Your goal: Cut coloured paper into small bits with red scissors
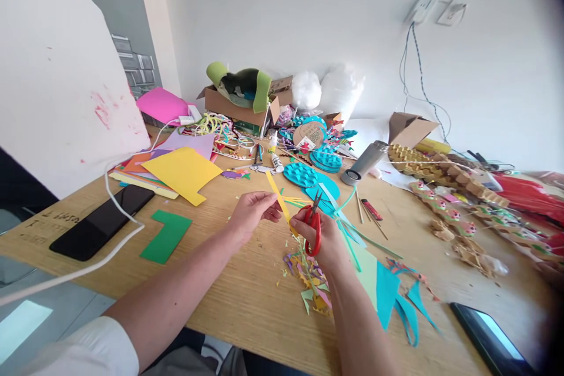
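A narrow yellow paper strip [278, 194] slants between my hands above the table. My left hand [253, 214] pinches it near the middle with thumb and fingers. In my right hand [328, 241] are red-handled scissors [314, 229], their blades pointing up and away from the strip. The thumb and finger of that hand also touch the strip's lower end. Small colourful paper scraps [311, 282] lie beneath my right hand. Just behind the hands lie thin yellow and green strips [297, 200], partly hidden.
Yellow card [183, 170], a green paper piece [166, 237] and a black phone [101, 223] with a white cable lie left. A steel flask [368, 161] rests behind my right hand. Blue paper pieces [388, 291] and another phone [489, 338] are at right. Craft materials crowd the back.
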Demonstrator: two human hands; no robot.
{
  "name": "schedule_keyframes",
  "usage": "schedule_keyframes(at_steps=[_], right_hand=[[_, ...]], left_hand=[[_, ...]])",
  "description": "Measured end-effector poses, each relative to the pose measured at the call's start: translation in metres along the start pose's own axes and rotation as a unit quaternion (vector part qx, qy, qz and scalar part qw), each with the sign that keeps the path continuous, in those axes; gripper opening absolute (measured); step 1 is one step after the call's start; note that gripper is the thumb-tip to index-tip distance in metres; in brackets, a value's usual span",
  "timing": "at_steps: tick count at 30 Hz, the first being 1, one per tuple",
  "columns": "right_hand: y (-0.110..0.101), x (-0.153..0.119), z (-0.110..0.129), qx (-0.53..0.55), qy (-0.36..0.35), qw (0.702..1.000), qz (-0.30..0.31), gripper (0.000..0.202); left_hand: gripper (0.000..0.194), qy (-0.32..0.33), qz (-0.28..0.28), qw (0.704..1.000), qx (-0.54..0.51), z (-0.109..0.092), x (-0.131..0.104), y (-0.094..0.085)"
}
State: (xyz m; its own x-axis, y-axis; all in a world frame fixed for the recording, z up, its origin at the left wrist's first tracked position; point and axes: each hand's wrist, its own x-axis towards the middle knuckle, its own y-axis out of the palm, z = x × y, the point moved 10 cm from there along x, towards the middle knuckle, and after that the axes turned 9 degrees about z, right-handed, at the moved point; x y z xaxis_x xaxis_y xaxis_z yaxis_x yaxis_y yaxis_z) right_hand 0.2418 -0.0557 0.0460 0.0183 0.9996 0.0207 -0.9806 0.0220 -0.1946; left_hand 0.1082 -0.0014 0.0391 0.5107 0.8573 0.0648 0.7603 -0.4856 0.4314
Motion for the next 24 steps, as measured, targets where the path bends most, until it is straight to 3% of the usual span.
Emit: schedule_keyframes(at_steps=[3, 15, 24], right_hand=[[-0.001, 0.001, -0.005, 0.019, 0.006, 1.0, -0.014, 0.023], [0.018, -0.001, -0.007, 0.018, 0.016, 1.0, 0.016, 0.02], [0.014, -0.001, -0.009, 0.027, 0.017, 0.999, 0.009, 0.021]], left_hand=[[0.036, -0.008, 0.001, 1.0, -0.015, 0.002, -0.001, 0.0], [0.027, 0.005, -0.034, 0.997, 0.065, 0.006, 0.001, -0.014], [0.023, -0.01, 0.002, 0.997, -0.07, 0.01, 0.002, -0.01]])
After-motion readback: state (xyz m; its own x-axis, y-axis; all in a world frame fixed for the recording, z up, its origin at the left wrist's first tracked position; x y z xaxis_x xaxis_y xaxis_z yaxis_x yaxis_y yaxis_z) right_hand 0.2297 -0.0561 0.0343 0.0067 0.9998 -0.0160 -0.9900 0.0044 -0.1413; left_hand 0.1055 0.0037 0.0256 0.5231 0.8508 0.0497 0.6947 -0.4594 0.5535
